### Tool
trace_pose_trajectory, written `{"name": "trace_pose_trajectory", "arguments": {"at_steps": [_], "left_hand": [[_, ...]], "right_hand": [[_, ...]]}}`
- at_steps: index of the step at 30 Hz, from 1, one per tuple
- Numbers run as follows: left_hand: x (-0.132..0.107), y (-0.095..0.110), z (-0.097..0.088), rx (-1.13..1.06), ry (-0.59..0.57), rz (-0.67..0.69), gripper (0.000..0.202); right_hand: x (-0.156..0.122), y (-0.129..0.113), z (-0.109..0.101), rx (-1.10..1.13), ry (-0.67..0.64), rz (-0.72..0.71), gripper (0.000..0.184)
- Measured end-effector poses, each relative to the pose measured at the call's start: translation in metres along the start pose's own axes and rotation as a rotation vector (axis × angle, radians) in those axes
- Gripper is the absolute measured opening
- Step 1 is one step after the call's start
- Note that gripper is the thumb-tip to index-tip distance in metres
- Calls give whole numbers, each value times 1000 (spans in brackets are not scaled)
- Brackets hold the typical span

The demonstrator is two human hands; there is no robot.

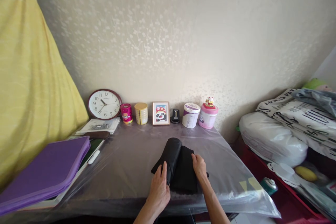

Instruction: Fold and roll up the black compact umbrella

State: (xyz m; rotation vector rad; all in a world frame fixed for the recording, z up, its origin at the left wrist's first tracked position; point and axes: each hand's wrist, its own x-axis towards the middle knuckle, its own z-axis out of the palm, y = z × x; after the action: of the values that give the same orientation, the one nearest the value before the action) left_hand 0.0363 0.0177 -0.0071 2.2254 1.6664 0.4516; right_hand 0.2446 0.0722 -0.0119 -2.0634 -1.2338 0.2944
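Observation:
A piece of black fabric [186, 171] lies near the front of the table, with a thick cylinder-like roll [170, 154] along its left part and a flatter panel to the right. What kind of item it is I cannot make out. Holding the near end of the roll is my left hand [159, 187], its fingers along the roll's left side. My right hand [200, 168] grips the right edge of the flat panel, thumb on top. A small dark piece sticks out just right of my right wrist. The undersides of the fabric and some fingertips are hidden.
Clear plastic covers the table [126, 168]. Along the wall stand a clock [105, 104], a pink tin [127, 113], a yellow can [141, 113], a picture frame [161, 113] and two tubs [190, 115]. A purple folder [47, 171] lies left; bags [273, 140] are piled right.

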Motion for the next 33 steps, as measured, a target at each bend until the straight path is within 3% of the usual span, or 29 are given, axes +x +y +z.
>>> {"name": "trace_pose_trajectory", "arguments": {"at_steps": [5, 11, 23, 33], "left_hand": [[0, -2, 5, -4, 6, -3, 79], [-1, 0, 4, 7, 14, -9, 83], [-1, 0, 4, 43, 41, 16, 84], [-2, 1, -3, 61, -9, 19, 60]], "right_hand": [[-1, -5, -4, 20, 16, -19, 32], [6, -38, -4, 168, 5, -66, 34], [14, -82, 28, 200, -73, -121, 34], [8, -104, 45, 136, -244, -140, 34]]}}
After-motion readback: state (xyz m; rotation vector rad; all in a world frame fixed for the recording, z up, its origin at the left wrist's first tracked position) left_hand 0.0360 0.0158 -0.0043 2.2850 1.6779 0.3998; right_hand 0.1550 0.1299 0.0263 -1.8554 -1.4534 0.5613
